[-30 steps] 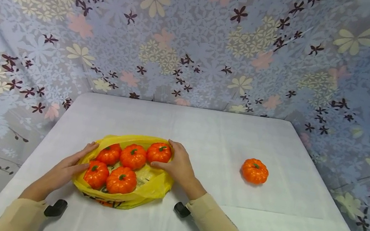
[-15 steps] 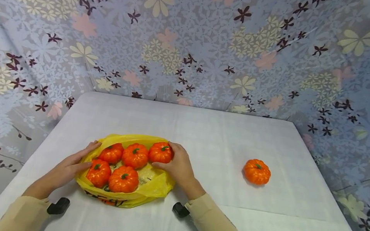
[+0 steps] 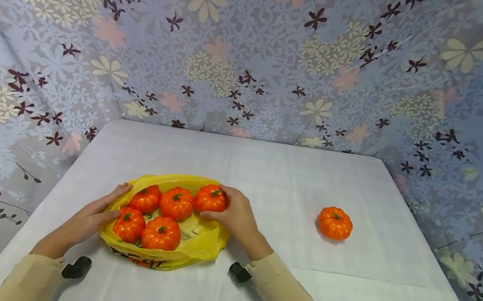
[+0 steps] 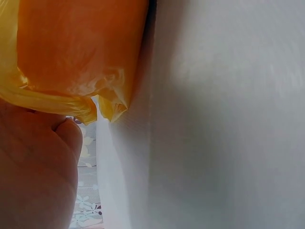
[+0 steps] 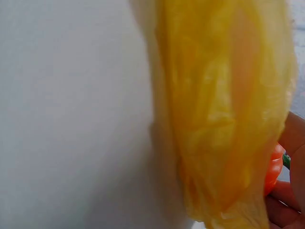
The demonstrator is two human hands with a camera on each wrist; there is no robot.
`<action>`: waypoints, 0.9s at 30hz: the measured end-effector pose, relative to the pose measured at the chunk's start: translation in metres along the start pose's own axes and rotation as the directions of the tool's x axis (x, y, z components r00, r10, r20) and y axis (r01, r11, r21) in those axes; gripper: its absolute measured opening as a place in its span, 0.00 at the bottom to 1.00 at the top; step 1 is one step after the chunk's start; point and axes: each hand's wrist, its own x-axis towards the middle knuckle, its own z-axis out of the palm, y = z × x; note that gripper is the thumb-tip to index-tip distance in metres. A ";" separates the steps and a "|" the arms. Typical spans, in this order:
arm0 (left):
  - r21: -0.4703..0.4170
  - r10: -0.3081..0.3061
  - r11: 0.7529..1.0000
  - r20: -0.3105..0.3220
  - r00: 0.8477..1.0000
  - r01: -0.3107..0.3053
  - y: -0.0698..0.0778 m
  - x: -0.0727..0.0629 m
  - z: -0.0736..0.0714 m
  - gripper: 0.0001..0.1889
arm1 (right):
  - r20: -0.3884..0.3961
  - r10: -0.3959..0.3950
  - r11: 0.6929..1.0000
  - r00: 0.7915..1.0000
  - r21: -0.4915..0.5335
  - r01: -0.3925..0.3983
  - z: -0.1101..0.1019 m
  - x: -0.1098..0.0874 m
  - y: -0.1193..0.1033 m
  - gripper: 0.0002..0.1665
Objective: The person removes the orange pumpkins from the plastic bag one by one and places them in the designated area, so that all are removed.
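A yellow plastic bag (image 3: 203, 249) lies with its mouth spread open and holds several small orange pumpkins with green stems, one of them a front pumpkin (image 3: 161, 233). My left hand (image 3: 80, 223) rests against the bag's left side with fairly straight fingers, the thumb at the rim near a pumpkin (image 3: 129, 225). My right hand (image 3: 237, 216) grips the back-right pumpkin (image 3: 210, 199), thumb in front and fingers behind it. In the right wrist view, bag plastic (image 5: 209, 95) covers much of the frame, with the held pumpkin (image 5: 274, 169) partly hidden. In the left wrist view, bag plastic (image 4: 81, 47) hangs above the hand (image 4: 38, 167).
A separate pumpkin (image 3: 334, 224) sits on the white-covered table (image 3: 275, 170), well right of the bag. Floral fabric (image 3: 253, 60) stands behind the table and along its sides. A black wrist device (image 3: 77, 268) sits by the left cuff, another device (image 3: 238, 273) by the right.
My right hand has shifted very slightly to the right with the back-right pumpkin. The left hand stays against the bag. The whole view shifted a little between the earlier frames.
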 end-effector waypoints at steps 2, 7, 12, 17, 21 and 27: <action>0.003 -0.003 1.000 0.001 1.000 0.003 0.000 0.001 0.000 0.32 | 0.001 -0.002 1.000 1.000 0.008 0.002 -0.003 -0.001 -0.002 0.50; 0.010 -0.003 1.000 0.002 1.000 0.003 0.001 0.002 0.000 0.32 | 0.000 0.007 1.000 1.000 0.021 -0.007 -0.010 -0.003 -0.005 0.50; 0.007 0.009 1.000 0.009 1.000 -0.009 0.001 0.001 0.000 0.32 | -0.001 -0.010 1.000 1.000 0.025 0.010 -0.016 -0.005 -0.009 0.49; 0.004 0.018 1.000 0.009 1.000 -0.018 0.001 0.001 0.000 0.32 | -0.006 -0.041 0.997 0.999 0.058 0.041 -0.025 -0.008 -0.016 0.50; -0.001 0.024 1.000 0.007 1.000 -0.024 0.000 0.001 0.000 0.32 | -0.025 -0.053 0.995 0.998 0.080 0.055 -0.032 -0.009 -0.017 0.50; -0.011 0.032 0.999 0.004 0.999 -0.032 0.000 0.001 0.001 0.32 | -0.077 -0.060 0.994 0.995 0.083 0.066 -0.043 -0.010 -0.016 0.49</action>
